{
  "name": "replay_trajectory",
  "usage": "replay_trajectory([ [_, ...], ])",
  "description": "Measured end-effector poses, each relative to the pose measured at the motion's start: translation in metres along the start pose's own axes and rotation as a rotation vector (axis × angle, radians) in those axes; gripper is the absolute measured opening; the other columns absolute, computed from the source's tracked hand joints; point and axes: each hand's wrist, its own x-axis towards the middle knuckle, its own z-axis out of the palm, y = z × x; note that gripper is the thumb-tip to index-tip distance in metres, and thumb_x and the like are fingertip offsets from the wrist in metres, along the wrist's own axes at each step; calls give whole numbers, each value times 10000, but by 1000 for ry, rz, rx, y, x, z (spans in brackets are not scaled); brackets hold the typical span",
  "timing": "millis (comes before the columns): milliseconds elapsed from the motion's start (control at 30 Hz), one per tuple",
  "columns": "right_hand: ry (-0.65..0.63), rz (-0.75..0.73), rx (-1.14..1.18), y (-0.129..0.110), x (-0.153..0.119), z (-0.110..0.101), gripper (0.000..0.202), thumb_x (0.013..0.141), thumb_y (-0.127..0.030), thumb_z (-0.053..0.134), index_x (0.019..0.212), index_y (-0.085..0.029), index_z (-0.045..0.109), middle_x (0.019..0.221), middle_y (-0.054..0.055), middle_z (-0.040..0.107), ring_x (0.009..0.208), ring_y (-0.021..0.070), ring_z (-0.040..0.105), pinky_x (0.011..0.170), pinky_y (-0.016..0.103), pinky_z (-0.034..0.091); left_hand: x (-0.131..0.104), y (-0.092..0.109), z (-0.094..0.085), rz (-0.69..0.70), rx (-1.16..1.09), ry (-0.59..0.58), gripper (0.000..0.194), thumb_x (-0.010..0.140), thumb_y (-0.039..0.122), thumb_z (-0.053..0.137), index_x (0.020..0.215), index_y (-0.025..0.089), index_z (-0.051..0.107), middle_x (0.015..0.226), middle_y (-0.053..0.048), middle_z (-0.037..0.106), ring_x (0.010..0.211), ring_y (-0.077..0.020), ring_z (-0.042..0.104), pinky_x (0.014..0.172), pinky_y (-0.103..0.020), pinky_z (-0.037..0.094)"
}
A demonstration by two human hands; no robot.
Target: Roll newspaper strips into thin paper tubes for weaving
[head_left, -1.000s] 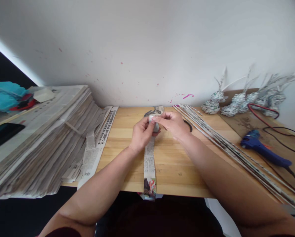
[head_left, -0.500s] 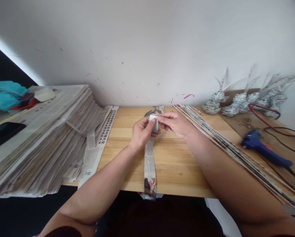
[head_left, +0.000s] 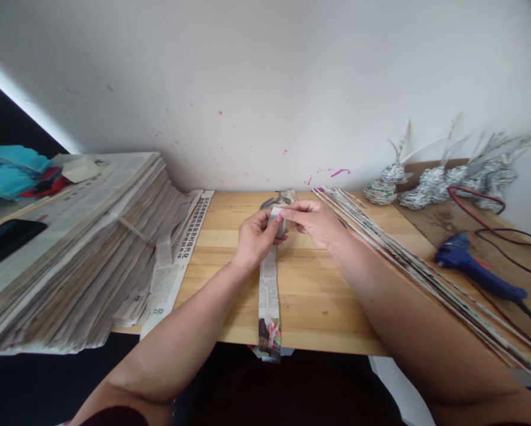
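A long strip of newspaper (head_left: 269, 293) runs from between my hands down over the front edge of the wooden table (head_left: 327, 302). Its far end is pinched by my left hand (head_left: 257, 238), thumb on top and fingers beneath. At the top corner of that same end, my right hand (head_left: 312, 222) grips the paper between thumb and index finger. Both hands are close together above the table. Just behind them lies a printed paper piece (head_left: 287, 195), partly hidden by the fingers.
Left stands a tall newspaper stack (head_left: 114, 248) with a phone (head_left: 12, 239) on it. To the right lie several thin rolled paper sticks (head_left: 389, 254), a blue glue gun (head_left: 478, 269) with cables, and woven paper figures (head_left: 429, 186) near the wall.
My hands stay in nearly the same place. The pinched end of the strip has tilted slightly and shows less white above my thumb; the right fingers have shifted a little.
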Motion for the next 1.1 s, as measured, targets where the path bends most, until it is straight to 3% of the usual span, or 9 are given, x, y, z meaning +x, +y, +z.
replay_trajectory([
  [300, 35, 57, 41, -5, -1, 2, 335, 583, -421, 827, 741, -150, 710, 560, -17, 549, 537, 84, 444, 440, 227, 235, 0, -4, 0, 79, 64, -21, 334, 875, 467, 577, 952, 151, 655, 843, -59, 691, 738, -158, 669, 671, -283, 574],
  [533, 81, 45, 37, -6, -4, 9, 388, 514, -448, 863, 682, -149, 682, 540, -33, 531, 491, 63, 373, 435, 235, 198, -1, -5, 1, 96, 81, -20, 340, 875, 480, 574, 925, 154, 657, 796, -50, 673, 723, -156, 660, 681, -294, 578],
  [700, 93, 15, 59, -7, -6, 13, 377, 524, -430, 872, 621, -161, 626, 578, -25, 556, 517, 69, 407, 459, 241, 258, -2, -2, 0, 104, 63, -10, 364, 864, 514, 580, 898, 156, 635, 760, -42, 654, 727, -169, 670, 666, -295, 581],
  [933, 9, 33, -38, -5, -2, 0, 376, 642, -461, 804, 885, -177, 763, 671, 11, 614, 557, 91, 460, 422, 230, 234, 1, -2, -2, 49, 23, 34, 374, 842, 521, 606, 914, 155, 643, 771, -49, 673, 714, -176, 676, 652, -310, 586],
  [1100, 13, -30, -89, 0, 0, 0, 352, 649, -446, 799, 860, -166, 771, 622, -2, 599, 531, 79, 432, 442, 233, 275, 1, -1, 0, 49, 32, 20, 371, 829, 514, 623, 901, 151, 646, 755, -46, 676, 702, -174, 682, 642, -295, 577],
])
